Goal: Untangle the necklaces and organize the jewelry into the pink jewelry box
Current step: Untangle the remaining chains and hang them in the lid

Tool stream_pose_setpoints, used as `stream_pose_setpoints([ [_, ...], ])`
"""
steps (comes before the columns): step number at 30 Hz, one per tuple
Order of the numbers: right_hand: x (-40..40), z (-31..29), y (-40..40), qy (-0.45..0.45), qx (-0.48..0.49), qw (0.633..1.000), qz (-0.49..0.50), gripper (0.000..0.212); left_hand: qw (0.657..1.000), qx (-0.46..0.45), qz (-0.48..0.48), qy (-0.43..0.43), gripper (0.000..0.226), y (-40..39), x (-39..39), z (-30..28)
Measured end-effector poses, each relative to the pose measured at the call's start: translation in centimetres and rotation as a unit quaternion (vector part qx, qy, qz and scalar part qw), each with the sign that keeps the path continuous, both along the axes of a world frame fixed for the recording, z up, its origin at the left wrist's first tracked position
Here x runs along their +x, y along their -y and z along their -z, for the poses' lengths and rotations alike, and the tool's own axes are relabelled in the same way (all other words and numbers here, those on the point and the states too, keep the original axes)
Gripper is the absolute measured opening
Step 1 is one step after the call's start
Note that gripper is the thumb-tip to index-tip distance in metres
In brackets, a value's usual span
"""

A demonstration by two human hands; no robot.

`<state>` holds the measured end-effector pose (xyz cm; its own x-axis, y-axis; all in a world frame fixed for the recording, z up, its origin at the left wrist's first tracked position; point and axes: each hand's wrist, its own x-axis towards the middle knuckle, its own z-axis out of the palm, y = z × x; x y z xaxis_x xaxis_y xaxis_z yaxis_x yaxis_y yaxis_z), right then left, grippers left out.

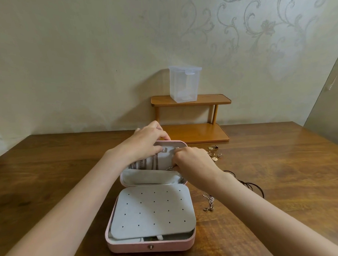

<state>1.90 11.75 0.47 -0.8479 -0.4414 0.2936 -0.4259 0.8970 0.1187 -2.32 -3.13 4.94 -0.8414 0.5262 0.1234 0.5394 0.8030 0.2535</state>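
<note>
I worked at a brown wooden table [271,172] against a floral-papered wall [257,38], one two-tier shelf [190,115] carrying one clear container [184,84]. One pink jewelry box [151,243] stood open before me. My left hand [145,143] gripped its lid [174,144]; my right hand [192,161] pinched a silver chain [170,168] there. Beside it lay gold pieces [214,152], one black cord [248,184], one chain heap [209,202].

Both my bare forearms reach forward and converge ahead of me. My left hand [145,142] is palm-down, wrist level, fingers curled over with the thumb tucked beneath. My right hand [192,159] sits just beside it, knuckles up, its grip pinched tight, fingertips nearly meeting the left's.
</note>
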Motion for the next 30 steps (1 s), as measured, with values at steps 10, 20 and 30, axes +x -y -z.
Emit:
stream_pose_setpoints([
  [10,0.8,3.1,-0.2,-0.059,-0.107,0.992,-0.036,0.020,1.000,-0.002,-0.013,-0.015,0.029,0.1,0.2,0.1],
  [20,1.9,2.7,-2.1,-0.083,-0.214,0.973,-0.014,0.011,0.999,0.000,-0.038,-0.020,0.029,0.2,-0.1,-0.1],
  [30,0.7,4.0,1.4,0.052,-0.210,0.954,0.208,0.020,0.995,0.027,-0.084,-0.049,0.027,0.4,-0.2,0.3],
])
